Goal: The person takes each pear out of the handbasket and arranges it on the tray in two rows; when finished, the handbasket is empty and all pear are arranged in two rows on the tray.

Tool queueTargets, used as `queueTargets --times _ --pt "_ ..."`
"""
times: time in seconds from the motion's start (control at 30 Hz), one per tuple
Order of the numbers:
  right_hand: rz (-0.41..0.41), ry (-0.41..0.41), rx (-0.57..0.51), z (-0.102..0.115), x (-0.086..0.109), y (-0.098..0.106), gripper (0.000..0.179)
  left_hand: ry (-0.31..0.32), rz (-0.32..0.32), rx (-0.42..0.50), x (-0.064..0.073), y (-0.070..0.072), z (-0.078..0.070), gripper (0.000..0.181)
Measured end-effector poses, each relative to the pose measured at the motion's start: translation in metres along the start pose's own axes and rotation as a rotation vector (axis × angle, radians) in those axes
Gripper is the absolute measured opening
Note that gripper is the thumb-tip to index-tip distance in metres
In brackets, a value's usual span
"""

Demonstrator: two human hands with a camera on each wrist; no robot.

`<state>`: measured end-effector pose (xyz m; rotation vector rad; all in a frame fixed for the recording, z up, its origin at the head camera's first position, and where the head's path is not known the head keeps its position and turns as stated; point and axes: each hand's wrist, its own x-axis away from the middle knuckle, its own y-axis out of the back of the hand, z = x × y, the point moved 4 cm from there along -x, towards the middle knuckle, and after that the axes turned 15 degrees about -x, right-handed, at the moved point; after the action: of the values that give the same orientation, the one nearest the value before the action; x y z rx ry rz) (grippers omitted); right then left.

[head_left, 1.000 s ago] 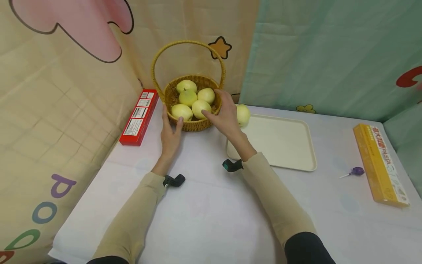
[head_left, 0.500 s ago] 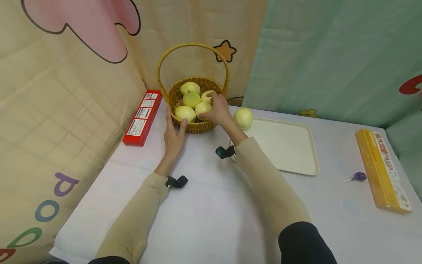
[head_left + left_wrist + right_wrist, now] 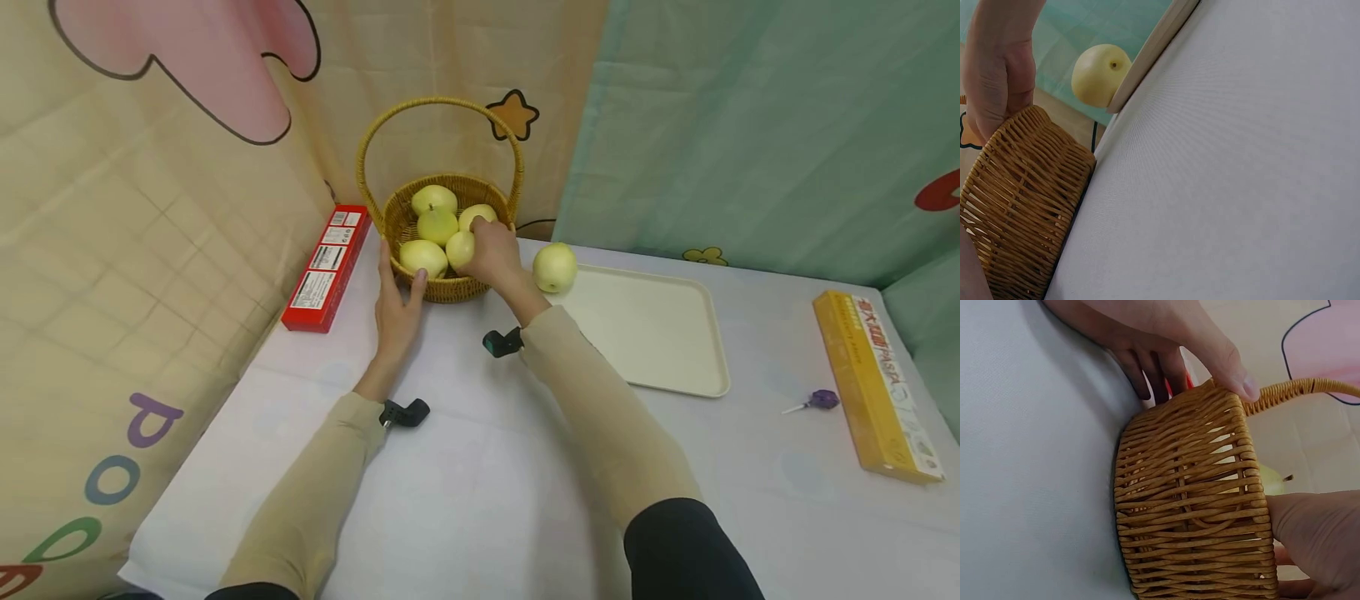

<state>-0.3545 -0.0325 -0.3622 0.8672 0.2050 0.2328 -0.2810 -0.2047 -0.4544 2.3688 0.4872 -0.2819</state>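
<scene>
A wicker basket (image 3: 450, 290) with a tall arched handle stands at the back, with several pale yellow pears (image 3: 422, 259) inside. My left hand (image 3: 397, 312) rests against its front left, fingers straight along the outside. In the right wrist view the left thumb (image 3: 1235, 372) lies at the rim. Over the basket's right rim, my right hand (image 3: 495, 254) reaches inside, its fingers curled on the front right pear (image 3: 459, 249). Its fingertips are hidden. One pear (image 3: 555, 267) sits outside, at the back left corner of a cream tray (image 3: 652, 333).
A red box (image 3: 324, 271) lies left of the basket by the curtain. To the far right are a yellow pasta box (image 3: 877, 387) and a purple lollipop (image 3: 823, 399). Curtains close off the table's back and left side.
My right hand has moved from the basket's right rim in over the front right pear, and its fingers have curled in. The left hand stays against the basket. The view has shifted slightly.
</scene>
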Motion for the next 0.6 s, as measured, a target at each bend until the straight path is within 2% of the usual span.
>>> queueTargets --times 0.17,0.6 --pt "-0.012 -0.013 0.027 -0.0027 -0.0015 -0.0001 0.064 0.006 0.008 0.000 0.0004 -0.0005 -0.0023 0.082" --pt "-0.032 -0.015 0.001 -0.0035 -0.0017 -0.0021 0.069 -0.001 -0.010 -0.001 0.0004 0.0001 -0.0007 0.080"
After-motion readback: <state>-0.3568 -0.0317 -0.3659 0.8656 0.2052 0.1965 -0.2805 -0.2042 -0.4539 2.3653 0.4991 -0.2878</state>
